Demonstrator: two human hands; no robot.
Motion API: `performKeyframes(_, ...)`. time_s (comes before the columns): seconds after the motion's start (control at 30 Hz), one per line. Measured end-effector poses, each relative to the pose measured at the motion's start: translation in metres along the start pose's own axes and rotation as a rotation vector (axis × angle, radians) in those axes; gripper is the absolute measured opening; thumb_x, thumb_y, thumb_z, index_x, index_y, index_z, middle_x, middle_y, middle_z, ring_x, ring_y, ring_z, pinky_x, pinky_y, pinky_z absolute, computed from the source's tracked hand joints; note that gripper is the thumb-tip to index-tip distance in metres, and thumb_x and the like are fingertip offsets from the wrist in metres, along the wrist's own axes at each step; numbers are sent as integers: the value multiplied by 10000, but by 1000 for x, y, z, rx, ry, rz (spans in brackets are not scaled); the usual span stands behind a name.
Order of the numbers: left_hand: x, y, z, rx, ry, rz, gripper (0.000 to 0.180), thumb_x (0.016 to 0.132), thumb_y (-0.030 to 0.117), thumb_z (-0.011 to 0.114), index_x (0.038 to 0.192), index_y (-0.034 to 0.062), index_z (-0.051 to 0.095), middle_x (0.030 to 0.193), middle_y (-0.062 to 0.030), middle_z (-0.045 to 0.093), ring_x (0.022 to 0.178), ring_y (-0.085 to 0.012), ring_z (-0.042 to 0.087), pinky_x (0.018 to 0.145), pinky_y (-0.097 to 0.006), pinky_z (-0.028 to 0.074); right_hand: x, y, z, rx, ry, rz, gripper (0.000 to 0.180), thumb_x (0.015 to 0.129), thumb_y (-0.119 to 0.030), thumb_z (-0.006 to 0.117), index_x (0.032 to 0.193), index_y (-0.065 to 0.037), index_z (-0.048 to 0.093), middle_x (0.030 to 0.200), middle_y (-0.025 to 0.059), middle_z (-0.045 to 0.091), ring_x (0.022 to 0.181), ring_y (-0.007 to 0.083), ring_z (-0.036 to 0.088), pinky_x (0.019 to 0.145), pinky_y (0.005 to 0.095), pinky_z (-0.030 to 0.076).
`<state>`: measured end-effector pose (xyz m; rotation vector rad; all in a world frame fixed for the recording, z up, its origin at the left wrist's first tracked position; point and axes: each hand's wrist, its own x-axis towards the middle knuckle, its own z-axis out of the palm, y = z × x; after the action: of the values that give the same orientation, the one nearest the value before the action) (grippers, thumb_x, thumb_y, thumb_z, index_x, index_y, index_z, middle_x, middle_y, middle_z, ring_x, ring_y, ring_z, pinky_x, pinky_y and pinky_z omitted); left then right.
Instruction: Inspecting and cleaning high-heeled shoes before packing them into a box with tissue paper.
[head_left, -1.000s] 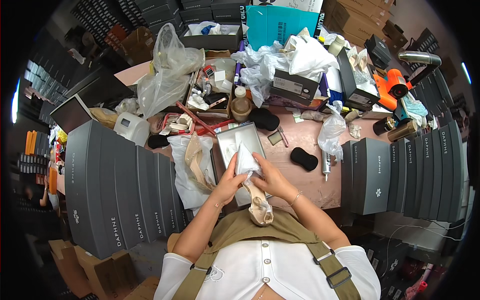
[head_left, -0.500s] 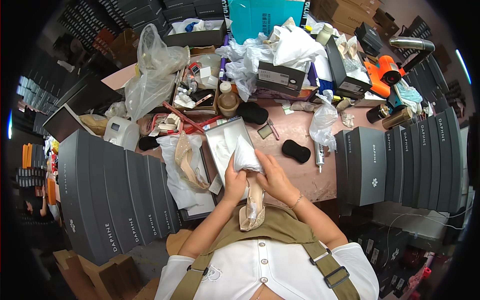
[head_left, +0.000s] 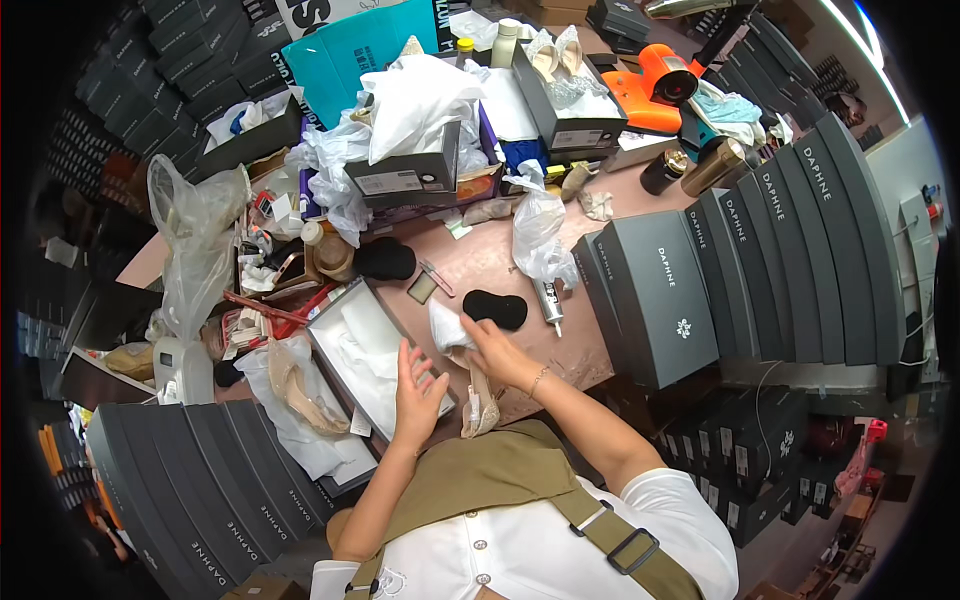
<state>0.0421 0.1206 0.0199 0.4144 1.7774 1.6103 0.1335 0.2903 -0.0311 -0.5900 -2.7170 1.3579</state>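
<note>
My right hand (head_left: 492,352) grips a beige shoe (head_left: 481,405) with a wad of white tissue paper (head_left: 446,325) at its top, just above the table's near edge. My left hand (head_left: 415,393) is open, fingers spread, hovering over the near end of an open grey shoe box (head_left: 340,322) lined with white paper. It is close to the shoe but not touching it. A second beige shoe (head_left: 293,391) lies on a plastic bag left of the box.
Two black pads (head_left: 497,309) (head_left: 385,259), a small tube (head_left: 548,299) and a clear bag (head_left: 538,233) lie on the brown table (head_left: 590,355). Rows of dark grey shoe boxes (head_left: 700,270) (head_left: 190,490) flank both sides. Open boxes, an orange tool (head_left: 655,85) and tissue crowd the back.
My left hand has let go of the shoe and opened over the box. My right hand keeps the shoe and tissue. The camera view has shifted, so the table sits differently.
</note>
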Motion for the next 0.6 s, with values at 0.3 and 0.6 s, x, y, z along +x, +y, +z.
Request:
performKeyframes(0.3, -12, 10, -11, -71, -42, -169, 332, 883, 60, 594, 1196, -32, 531, 1079, -86, 594, 939, -114, 577, 836, -234, 464, 43, 103, -126, -1013, 133, 157, 310, 722, -185, 665, 1003, -65, 611, 1133, 153, 565, 1168, 316, 467, 1020, 634, 219)
performKeyframes(0.6, 41, 23, 22, -619, -186, -116, 517, 903, 289, 600, 1308, 27, 414, 1272, -111, 499, 1176, -205, 479, 980, -370, 391, -9, -67, -66, -51, -9, -490, 385, 753, -161, 660, 1085, 5, 557, 1030, 203, 598, 964, 376, 576, 828, 412, 472)
